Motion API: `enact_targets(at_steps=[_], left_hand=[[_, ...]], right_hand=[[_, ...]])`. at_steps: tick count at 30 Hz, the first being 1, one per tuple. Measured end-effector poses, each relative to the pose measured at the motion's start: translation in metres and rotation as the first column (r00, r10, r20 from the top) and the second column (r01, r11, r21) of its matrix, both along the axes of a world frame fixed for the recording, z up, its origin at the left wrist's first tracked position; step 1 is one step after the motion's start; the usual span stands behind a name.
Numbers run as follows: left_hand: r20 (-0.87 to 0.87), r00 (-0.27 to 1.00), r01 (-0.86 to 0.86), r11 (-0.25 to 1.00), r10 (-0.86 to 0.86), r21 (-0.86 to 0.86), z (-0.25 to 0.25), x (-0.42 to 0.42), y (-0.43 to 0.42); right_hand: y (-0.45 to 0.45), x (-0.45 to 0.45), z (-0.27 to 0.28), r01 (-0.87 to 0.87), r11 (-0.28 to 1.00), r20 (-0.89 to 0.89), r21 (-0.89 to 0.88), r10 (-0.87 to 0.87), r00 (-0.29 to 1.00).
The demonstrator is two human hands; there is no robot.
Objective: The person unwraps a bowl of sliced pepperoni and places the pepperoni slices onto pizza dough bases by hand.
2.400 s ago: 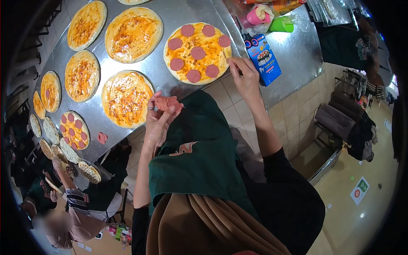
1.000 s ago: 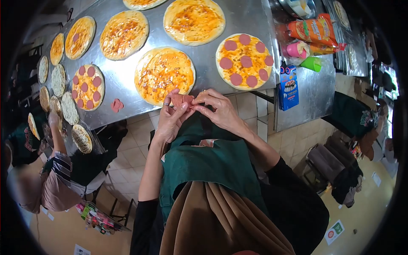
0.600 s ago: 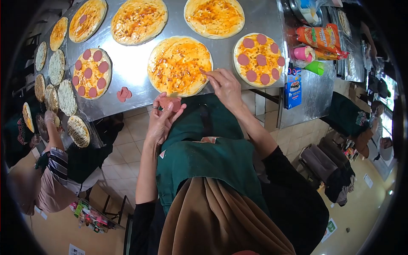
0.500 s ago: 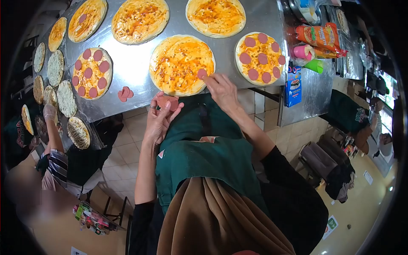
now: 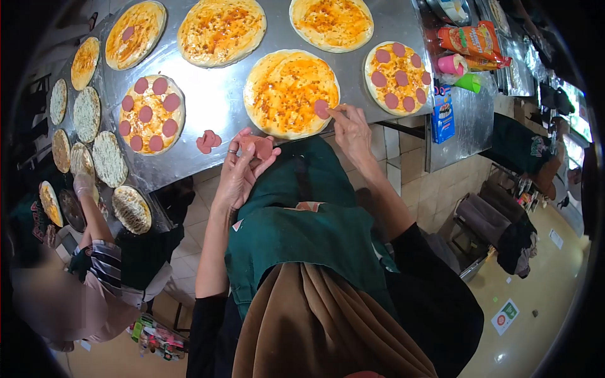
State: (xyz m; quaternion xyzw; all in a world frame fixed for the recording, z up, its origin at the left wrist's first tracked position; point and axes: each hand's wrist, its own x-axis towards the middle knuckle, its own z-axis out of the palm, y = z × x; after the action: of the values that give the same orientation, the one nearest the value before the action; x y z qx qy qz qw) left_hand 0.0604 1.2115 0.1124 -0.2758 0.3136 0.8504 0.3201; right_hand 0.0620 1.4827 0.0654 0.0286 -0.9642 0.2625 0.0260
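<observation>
My left hand (image 5: 242,167) is closed around a small stack of pink sausage slices (image 5: 257,148), just below the table edge. A round pizza base (image 5: 287,88) with orange sauce and brown bits lies in front of me. One sausage slice (image 5: 322,109) rests flat near its right edge. My right hand (image 5: 353,132) is beside that slice, its index fingertip at the slice's edge and the other fingers bent. To the right lies a pizza (image 5: 394,69) ringed with sausage slices, and another pizza (image 5: 151,113) topped likewise lies at left. Loose sausage slices (image 5: 208,142) sit on the metal near my left hand.
Several sauced bases, including one (image 5: 222,31) at the back, occupy the metal table (image 5: 214,94). Pale-topped pizzas (image 5: 86,113) stand far left, where a co-worker's gloved hand (image 5: 84,184) reaches in. An orange packet (image 5: 472,41), cups and a blue box (image 5: 443,116) are at right.
My right fingers have drawn back slightly toward the slice's outer edge, exposing more of it; the slice stays in place on the base. The whole view has shifted a little.
</observation>
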Motion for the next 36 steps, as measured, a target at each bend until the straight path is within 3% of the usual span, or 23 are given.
enact_targets(at_steps=[3,6,9,13,19,22,25,28,29,30,32,36], left_hand=[[-0.017,0.999,0.042,0.998,-0.042,0.048,0.002,-0.005,-0.006],[-0.005,0.997,0.077,0.993,-0.077,0.085,0.004,-0.011,-0.010],[-0.022,0.994,0.110,0.994,-0.109,0.015,0.009,-0.014,-0.009],[-0.055,0.986,0.157,0.988,-0.157,-0.005,0.012,-0.016,-0.012],[-0.019,0.983,0.185,0.983,-0.185,-0.005,0.003,-0.013,-0.023],[-0.010,0.985,0.175,0.985,-0.175,-0.008,0.004,-0.012,-0.024],[0.009,0.985,0.170,0.985,-0.170,-0.013,-0.003,-0.011,-0.025],[0.046,0.983,0.179,0.984,-0.178,-0.011,-0.004,-0.013,-0.024],[0.042,0.984,0.176,0.984,-0.175,-0.014,-0.005,-0.013,-0.023],[0.040,0.984,0.173,0.985,-0.172,-0.018,-0.006,-0.014,-0.024],[0.039,0.986,0.163,0.986,-0.162,-0.039,-0.006,-0.015,-0.023],[0.040,0.990,0.138,0.987,-0.135,-0.082,-0.004,-0.020,-0.023]], right_hand=[[-0.014,-0.002,0.003,0.111,0.978,-0.006,-0.178,-0.114,0.994],[-0.047,-0.005,0.035,0.170,0.737,0.199,-0.654,-0.049,0.979],[-0.080,-0.005,0.073,0.113,0.701,0.300,-0.704,0.150,0.942],[-0.103,-0.005,0.077,-0.061,0.805,0.164,-0.590,0.193,0.967],[-0.104,0.002,0.068,0.007,0.782,0.240,-0.623,0.182,0.954],[-0.109,0.007,0.060,-0.099,0.823,0.041,-0.560,0.146,0.988],[-0.113,0.009,0.062,0.026,0.756,0.178,-0.654,0.121,0.977],[-0.095,0.002,0.050,0.292,0.676,0.418,-0.677,0.026,0.908],[-0.086,-0.002,0.034,0.258,0.565,0.317,-0.784,0.007,0.948],[-0.072,-0.009,0.033,0.295,0.593,0.344,-0.749,-0.033,0.938],[-0.044,-0.024,0.015,0.310,0.514,0.306,-0.800,-0.095,0.947],[0.004,-0.057,-0.008,0.329,0.806,0.144,-0.492,-0.297,0.944]])
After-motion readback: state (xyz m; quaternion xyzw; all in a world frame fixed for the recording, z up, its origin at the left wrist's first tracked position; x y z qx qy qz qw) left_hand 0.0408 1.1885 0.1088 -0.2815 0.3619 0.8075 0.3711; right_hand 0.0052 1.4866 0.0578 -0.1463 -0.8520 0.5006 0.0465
